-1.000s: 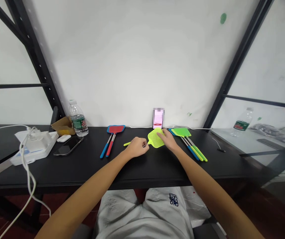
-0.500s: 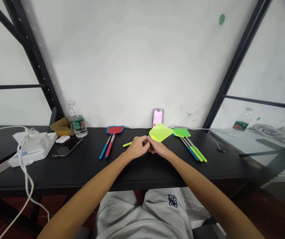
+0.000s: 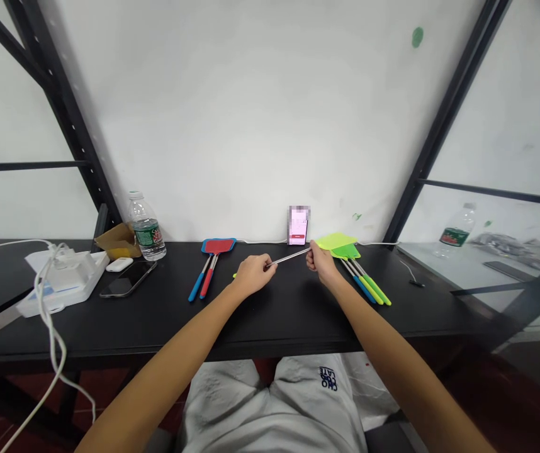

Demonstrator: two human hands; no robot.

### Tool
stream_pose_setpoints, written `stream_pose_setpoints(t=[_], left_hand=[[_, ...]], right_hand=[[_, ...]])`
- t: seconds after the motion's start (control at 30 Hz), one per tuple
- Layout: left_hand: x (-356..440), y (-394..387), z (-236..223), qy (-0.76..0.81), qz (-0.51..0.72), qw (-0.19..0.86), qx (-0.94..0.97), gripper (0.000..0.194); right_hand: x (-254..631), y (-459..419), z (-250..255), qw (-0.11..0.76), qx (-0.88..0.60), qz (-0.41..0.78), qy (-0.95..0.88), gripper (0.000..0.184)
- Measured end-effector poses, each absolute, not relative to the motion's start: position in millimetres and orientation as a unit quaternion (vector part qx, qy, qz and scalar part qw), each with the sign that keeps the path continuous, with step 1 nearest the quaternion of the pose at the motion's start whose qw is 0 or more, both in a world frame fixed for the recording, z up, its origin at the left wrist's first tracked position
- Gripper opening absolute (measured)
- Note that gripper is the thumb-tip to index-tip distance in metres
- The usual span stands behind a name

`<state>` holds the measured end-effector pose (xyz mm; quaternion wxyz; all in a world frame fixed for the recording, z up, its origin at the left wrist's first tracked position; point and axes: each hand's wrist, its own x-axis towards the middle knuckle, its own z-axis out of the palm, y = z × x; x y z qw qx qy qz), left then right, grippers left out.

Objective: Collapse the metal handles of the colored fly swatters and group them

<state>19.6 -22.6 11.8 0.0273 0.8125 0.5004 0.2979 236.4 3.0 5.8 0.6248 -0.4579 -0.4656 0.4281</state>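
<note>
Both my hands are closed on one yellow-green fly swatter [image 3: 337, 241], held sideways just above the table. My left hand [image 3: 253, 274] wraps round its handle end, so most of the grip is hidden. My right hand [image 3: 321, 262] clasps it close to the mesh head. A thin metal rod shows between the two hands. Behind and below the yellow head lie several swatters with a green head [image 3: 347, 252] on top and blue and yellow-green handles. To the left rest a red swatter [image 3: 219, 246] and a blue swatter [image 3: 196, 286], overlapping.
A lit phone [image 3: 298, 228] leans against the wall. At left stand a water bottle [image 3: 147, 231], a cardboard box [image 3: 118, 240], a dark phone [image 3: 129, 279], a white case [image 3: 119, 264] and a white power strip [image 3: 69, 277] with cables. A thin cable [image 3: 409, 274] lies at right.
My hands have moved apart, the right one going right with the swatter's head. The metal rod is now drawn out between them, and the head overlaps the green swatter.
</note>
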Motion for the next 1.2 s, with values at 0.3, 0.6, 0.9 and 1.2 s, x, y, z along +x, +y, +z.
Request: stream_pose_setpoints(t=[0.3,0.6,0.9,1.2], left_hand=[[-0.2,-12.3,11.9,0.654,0.163,-0.072,0.735,0.046],[2.6,-11.5,7.7,0.607,0.118,-0.041,0.785,0.019],[5.4,-11.8,7.9,0.578,0.151,-0.02,0.802,0.015],[5.8,-13.2,7.5,0.555,0.169,-0.015,0.814,0.014]], right_hand=[[245.3,7.3,5.5,0.679,-0.503,0.353,-0.403,0.042],[244.7,14.5,-9.6,0.641,-0.539,0.29,-0.462,0.041],[238.8,4.7,-0.4,0.636,-0.532,0.338,-0.446,0.038],[236.8,3.0,3.5,0.644,-0.514,0.368,-0.431,0.033]])
